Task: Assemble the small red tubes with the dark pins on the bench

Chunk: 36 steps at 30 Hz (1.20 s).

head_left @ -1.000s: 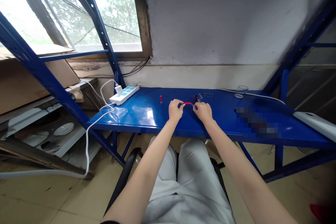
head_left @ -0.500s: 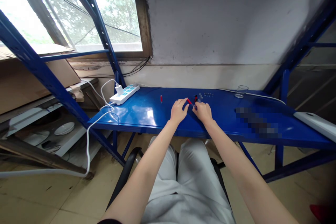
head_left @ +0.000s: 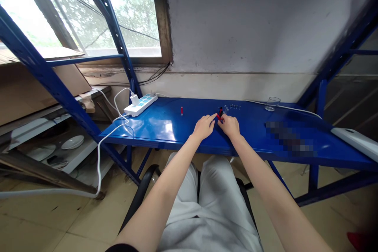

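My right hand is closed, its thumb and fingertips on a small red cylindrical piece. My left hand lies just to the left with its fingers stretched out. Its index fingertip reaches the red piece; whether it touches is unclear. Directly behind the hands are a small red and black item and a few small clear pieces, partly covered by my right hand. Farther left, a small red tube with a pale lower end stands upright on the blue table.
Several tiny pieces are lined up near the back. A clear glass stands at the back right, with a blurred dark object in front. A white power strip with cables sits at the left end; a white device lies right.
The red piece between my hands has shifted to the right, closer to my right hand. My left hand has moved slightly right, its fingers now straighter.
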{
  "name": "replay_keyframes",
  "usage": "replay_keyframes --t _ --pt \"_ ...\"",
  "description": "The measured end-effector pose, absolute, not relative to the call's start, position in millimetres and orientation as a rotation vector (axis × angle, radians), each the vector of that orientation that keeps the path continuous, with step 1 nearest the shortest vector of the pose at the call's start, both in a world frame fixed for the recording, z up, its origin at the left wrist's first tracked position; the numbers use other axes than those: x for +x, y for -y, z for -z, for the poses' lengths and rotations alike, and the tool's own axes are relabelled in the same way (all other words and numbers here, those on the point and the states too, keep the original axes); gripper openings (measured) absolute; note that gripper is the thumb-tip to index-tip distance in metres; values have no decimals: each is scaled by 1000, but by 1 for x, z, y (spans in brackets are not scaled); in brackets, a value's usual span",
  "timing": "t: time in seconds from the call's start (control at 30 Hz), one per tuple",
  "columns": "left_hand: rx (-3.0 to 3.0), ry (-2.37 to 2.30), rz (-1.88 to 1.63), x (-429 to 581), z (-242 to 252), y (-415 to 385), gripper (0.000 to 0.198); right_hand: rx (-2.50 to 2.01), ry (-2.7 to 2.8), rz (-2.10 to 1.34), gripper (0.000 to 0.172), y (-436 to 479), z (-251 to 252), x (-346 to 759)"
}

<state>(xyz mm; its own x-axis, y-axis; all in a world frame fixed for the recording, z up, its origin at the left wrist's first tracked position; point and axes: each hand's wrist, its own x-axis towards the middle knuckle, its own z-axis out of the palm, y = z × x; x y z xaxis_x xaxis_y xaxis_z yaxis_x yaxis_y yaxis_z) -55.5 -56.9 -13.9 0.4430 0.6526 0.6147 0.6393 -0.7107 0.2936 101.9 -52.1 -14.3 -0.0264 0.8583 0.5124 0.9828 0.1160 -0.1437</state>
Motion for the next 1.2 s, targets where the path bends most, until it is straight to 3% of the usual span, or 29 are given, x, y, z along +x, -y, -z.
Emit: replay_keyframes --t 0.27,0.47,0.77,0.93,1.2 --pt "2505 -1154 -1349 -54 15 54 27 -1586 2016 367 12 51 17 102" --pt "2471 -1160 -1320 -54 14 52 18 -1512 2104 403 15 53 15 102" --pt "2902 -1122 -835 -65 -58 40 14 -1397 2011 268 23 58 10 98" --pt "2799 -1461 -702 -93 -106 9 8 -1360 2027 176 30 58 10 97" --pt "2643 -1760 -359 -137 -93 -30 9 -1367 2063 157 33 61 8 94"
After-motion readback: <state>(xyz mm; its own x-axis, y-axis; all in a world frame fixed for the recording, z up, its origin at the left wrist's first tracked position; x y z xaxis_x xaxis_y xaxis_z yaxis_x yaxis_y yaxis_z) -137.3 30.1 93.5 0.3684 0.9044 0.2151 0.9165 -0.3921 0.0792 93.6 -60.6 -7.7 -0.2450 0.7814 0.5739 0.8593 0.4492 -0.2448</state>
